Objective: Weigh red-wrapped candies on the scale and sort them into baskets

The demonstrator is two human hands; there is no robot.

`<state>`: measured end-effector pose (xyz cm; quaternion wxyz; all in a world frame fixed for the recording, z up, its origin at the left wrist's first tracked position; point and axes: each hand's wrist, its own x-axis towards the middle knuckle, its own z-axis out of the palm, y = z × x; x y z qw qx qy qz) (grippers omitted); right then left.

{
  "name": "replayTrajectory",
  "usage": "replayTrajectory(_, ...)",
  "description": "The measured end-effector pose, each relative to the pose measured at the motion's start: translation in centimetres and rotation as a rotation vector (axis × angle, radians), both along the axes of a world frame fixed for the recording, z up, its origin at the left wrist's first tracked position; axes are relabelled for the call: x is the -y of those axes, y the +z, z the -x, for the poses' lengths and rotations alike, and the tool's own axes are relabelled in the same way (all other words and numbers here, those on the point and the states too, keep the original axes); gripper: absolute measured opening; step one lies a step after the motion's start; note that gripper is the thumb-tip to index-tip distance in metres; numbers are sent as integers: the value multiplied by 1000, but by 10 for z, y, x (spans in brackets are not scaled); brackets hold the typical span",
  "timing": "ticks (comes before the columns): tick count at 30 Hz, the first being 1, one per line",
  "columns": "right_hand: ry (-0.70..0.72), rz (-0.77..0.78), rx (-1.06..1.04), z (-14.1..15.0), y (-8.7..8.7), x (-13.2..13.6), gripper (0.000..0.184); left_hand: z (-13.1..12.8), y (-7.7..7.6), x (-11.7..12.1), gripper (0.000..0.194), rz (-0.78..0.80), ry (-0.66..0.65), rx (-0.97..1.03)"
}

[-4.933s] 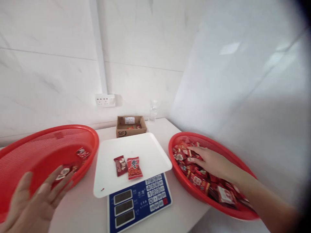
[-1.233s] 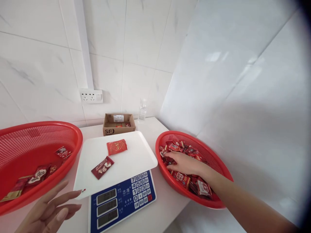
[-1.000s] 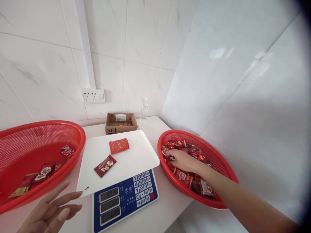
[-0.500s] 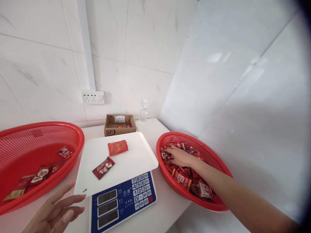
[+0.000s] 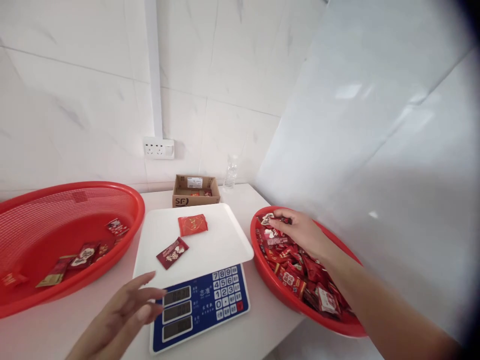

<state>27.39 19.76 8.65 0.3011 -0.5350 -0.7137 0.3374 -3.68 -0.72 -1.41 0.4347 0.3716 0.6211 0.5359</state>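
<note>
My right hand point(image 5: 300, 231) is over the right red basket point(image 5: 268, 280), which is full of red snack packets point(image 5: 290, 281). Its thumb and fingers are closed on the edge of a dark red packet point(image 5: 267, 219) with pale lettering. My left hand point(image 5: 123, 312) hovers at the left edge of the scale's blue panel point(image 5: 202, 310), fingers apart and holding nothing. On the white weighing tray point(image 5: 215, 250) lie a bright red packet point(image 5: 193, 225) and a dark red packet point(image 5: 172, 252), apart from each other.
On the left stands a larger red basket point(image 5: 137, 200) with several packets along its near side. Behind the scale are a small cardboard box point(image 5: 197, 201) with a few packets inside and a clear plastic bottle point(image 5: 231, 172). A wall socket point(image 5: 159, 148) sits above the table.
My right hand has lifted from among the packets and now pinches one. My left hand has shifted slightly toward the scale's display. The view has turned a little left.
</note>
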Motion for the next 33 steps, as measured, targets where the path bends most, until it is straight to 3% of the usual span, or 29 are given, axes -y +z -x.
replayTrajectory(2, 95, 103, -205, 25, 3, 29, 23, -24, 10, -4, 50, -2, -91, 143)
replayTrajectory(4, 225, 140, -251, 50, -3, 60, 19, -48, 17, -8, 62, -73, -230, 271)
replayTrajectory(6, 352, 133, -249, 72, -17, 88, 12, -67, 18, -12, 75, -138, -246, 421)
replayTrajectory(8, 432, 182, -294, 91, -35, 108, 11, -77, 17, -13, 80, -93, -269, 533)
replayTrajectory(12, 402, 225, -377, 116, -61, 125, 13, -71, 13, -9, 68, 71, -196, 540)
replayTrajectory(15, 447, 348, -426, 123, -67, 126, 24, -61, 9, -5, 65, 118, -114, 503)
replayTrajectory(17, 456, 351, -413, 124, -67, 124, 27, -54, 7, -4, 62, 100, -68, 504)
replayTrajectory(19, 395, 248, -353, 123, -66, 118, 26, -46, 7, -4, 57, 68, 14, 463)
replayTrajectory(23, 149, -69, -245, 118, -66, 89, 21, -28, 18, -8, 51, 56, 183, 186)
replayTrajectory(28, 74, -179, -195, 114, -78, 55, 17, -23, 33, -11, 44, -51, 83, 39)
replayTrajectory(33, 47, -223, -209, 98, -89, 55, 18, -26, 34, -16, 32, -28, -29, -134)
